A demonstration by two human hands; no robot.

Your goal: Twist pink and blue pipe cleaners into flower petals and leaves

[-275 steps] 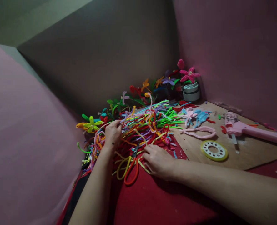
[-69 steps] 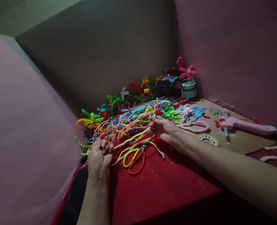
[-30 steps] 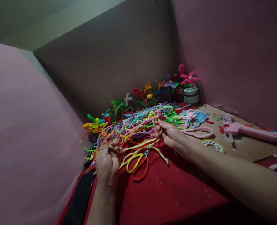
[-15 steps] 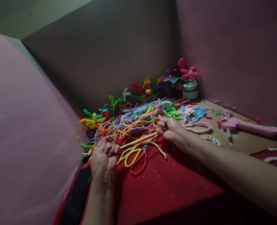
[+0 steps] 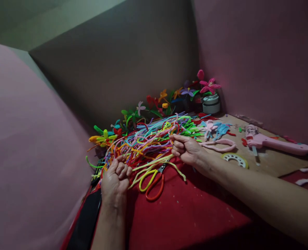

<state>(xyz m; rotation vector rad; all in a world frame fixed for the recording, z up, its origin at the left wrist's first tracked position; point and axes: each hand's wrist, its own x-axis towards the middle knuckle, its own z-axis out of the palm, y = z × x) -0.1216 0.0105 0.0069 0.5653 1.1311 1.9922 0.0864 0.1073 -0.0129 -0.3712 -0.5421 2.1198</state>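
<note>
My left hand [image 5: 116,182] is closed, fingers curled, at the near left side of a heap of colourful pipe cleaners [image 5: 154,139]. My right hand [image 5: 187,150] is closed too, thumb and forefinger pinched, at the heap's right front. A pale yellow pipe cleaner [image 5: 152,164] runs between the two hands, its ends hidden in the fingers. More pale yellow pipe cleaners lie just below it. Scissors [image 5: 162,184] with one yellow and one red handle rest on the red cloth between my wrists; their blades are hidden under the pale yellow strands.
Pipe-cleaner flowers [image 5: 187,91] line the back wall, beside a lidded pale container [image 5: 211,107]. On a brown board [image 5: 265,167] at the right lie a pink glue gun [image 5: 281,144] and a yellow-rimmed ring [image 5: 244,162]. A black flat object [image 5: 84,222] lies along the left edge.
The whole view has shifted slightly. Both hands keep nearly the same place and grip, with the pale yellow pipe cleaner still between them.
</note>
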